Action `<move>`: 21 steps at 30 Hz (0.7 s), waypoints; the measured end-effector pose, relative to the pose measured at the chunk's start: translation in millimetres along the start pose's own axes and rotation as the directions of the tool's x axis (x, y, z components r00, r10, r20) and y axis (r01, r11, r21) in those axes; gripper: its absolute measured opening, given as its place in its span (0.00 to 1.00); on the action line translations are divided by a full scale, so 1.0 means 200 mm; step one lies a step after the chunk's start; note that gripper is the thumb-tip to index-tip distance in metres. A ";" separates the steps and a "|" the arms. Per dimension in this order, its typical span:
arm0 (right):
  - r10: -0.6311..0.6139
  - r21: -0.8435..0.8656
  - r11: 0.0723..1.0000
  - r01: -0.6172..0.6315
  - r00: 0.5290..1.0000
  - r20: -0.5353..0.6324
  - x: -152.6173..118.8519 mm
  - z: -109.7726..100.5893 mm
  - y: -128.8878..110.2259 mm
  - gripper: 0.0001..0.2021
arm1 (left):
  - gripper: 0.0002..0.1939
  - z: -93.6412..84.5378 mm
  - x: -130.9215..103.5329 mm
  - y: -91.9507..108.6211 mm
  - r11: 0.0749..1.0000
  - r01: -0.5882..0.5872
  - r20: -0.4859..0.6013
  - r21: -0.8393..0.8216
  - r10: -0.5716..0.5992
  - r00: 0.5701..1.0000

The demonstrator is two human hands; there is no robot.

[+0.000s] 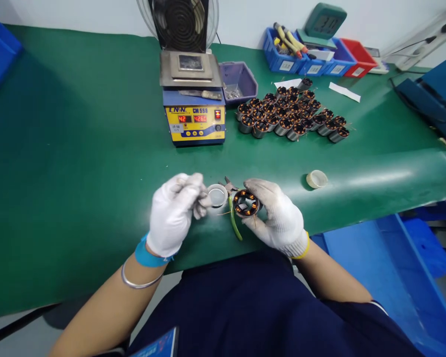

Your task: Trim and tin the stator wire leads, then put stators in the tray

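My right hand [277,215], in a white knit glove with a yellow cuff, grips a motor stator [246,203] with copper windings. Its open end faces up toward me, and a thin wire sticks out on the left. My left hand [178,210], also gloved, has its fingers pinched together; what they hold, if anything, I cannot make out. Right beside those fingertips is a small round translucent cup [217,196]; whether they touch it I cannot tell. Green-handled pliers [233,218] lie on the table between the cup and the stator.
A soldering pot [195,119] with a lit display stands at the back, a knife [202,94] lying on it. Beside it are a purple bin [247,82] and several stators [282,116]. A small cup [316,179] stands right. Blue tool bins [284,62] line the wall.
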State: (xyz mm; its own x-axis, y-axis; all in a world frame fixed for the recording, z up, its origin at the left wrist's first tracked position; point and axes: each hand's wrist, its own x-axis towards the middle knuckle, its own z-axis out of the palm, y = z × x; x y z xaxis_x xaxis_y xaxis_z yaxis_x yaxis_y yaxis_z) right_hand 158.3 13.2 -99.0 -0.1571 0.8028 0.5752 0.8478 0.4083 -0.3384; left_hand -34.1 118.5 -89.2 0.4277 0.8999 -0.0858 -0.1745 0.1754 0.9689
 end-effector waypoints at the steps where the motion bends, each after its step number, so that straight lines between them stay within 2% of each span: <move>1: -0.015 -0.014 1.000 0.016 1.000 0.016 0.01 0.00 0.00 0.29 | 0.23 0.00 0.01 0.00 0.998 -0.051 -0.038 0.028 0.052 0.998; 3: -0.049 -0.046 0.998 0.051 0.998 0.046 0.02 -0.01 0.01 0.27 | 0.24 0.01 0.01 -0.01 0.981 -0.116 -0.001 0.154 0.118 0.993; 5: -0.071 -0.076 0.994 0.075 0.996 0.061 0.03 0.00 0.02 0.27 | 0.20 0.03 0.02 -0.03 0.961 -0.134 0.090 0.243 0.115 0.989; 6: -0.077 -0.082 0.993 0.082 0.995 0.062 0.03 0.01 0.02 0.28 | 0.18 0.04 0.01 -0.03 0.957 -0.138 0.100 0.255 0.116 0.988; 7: -0.076 -0.079 0.994 0.081 0.995 0.059 0.03 0.01 0.02 0.29 | 0.17 0.04 0.02 -0.03 0.958 -0.144 0.067 0.247 0.131 0.989; 11: 0.001 -0.059 0.998 0.004 0.997 0.080 0.02 0.03 0.05 0.30 | 0.13 -0.02 0.04 -0.01 0.982 -0.172 -0.210 0.077 0.185 0.960; 13: 0.038 -0.082 0.996 -0.027 0.990 0.136 0.03 0.03 0.06 0.30 | 0.14 -0.05 0.07 0.01 0.983 -0.176 -0.277 -0.058 0.154 0.948; 16: 0.097 -0.157 0.986 -0.057 0.962 0.257 0.06 0.04 0.07 0.30 | 0.16 -0.05 0.11 0.00 0.974 -0.127 -0.262 -0.188 0.075 0.962; 21: 0.159 -0.308 0.951 -0.021 0.890 0.428 0.15 0.03 0.06 0.25 | 0.17 -0.03 0.12 -0.04 0.974 -0.060 -0.220 -0.216 0.011 0.975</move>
State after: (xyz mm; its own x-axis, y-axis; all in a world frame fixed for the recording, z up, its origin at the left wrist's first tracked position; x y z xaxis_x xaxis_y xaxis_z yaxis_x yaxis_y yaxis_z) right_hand 160.0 44.4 -90.7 -0.2222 0.9650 0.1390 0.9657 0.2374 -0.1048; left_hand -26.8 141.2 -100.7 0.2200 0.9675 -0.1244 -0.3875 0.2037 0.8991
